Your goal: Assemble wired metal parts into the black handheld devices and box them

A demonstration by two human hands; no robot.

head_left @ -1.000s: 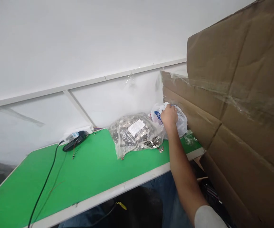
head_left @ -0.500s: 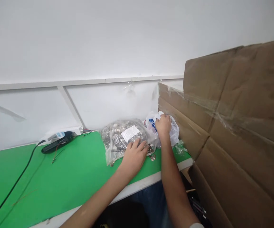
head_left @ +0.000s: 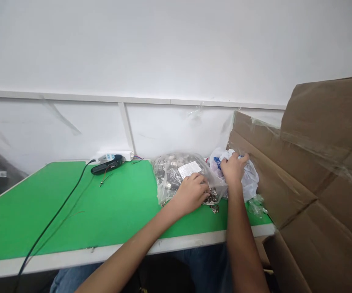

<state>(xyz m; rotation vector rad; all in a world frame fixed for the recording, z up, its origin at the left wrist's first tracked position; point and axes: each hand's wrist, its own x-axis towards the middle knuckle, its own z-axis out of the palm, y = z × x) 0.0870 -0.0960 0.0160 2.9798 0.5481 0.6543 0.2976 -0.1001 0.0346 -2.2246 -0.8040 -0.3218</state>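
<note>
Green bench top (head_left: 72, 203) against white wall; left hand (head_left: 191, 194) grips clear bag of metal parts (head_left: 176, 175), right hand (head_left: 233, 167) pinches white plastic bag (head_left: 250, 179); cardboard (head_left: 316, 171) hides bench's right end.

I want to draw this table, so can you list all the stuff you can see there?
clear bag: one, see-through, full of small silvery metal bits, white label on top, back right of the table
white bag: one, white with blue print, right of the clear bag
table: one, green top, white edge
black gadget: one, black, back of the table by the wall
cable: one, black, runs from the gadget off the front edge
cardboard: brown, big taped sheets, far right
left hand: on the clear bag's open end
right hand: gripping the white bag
</note>
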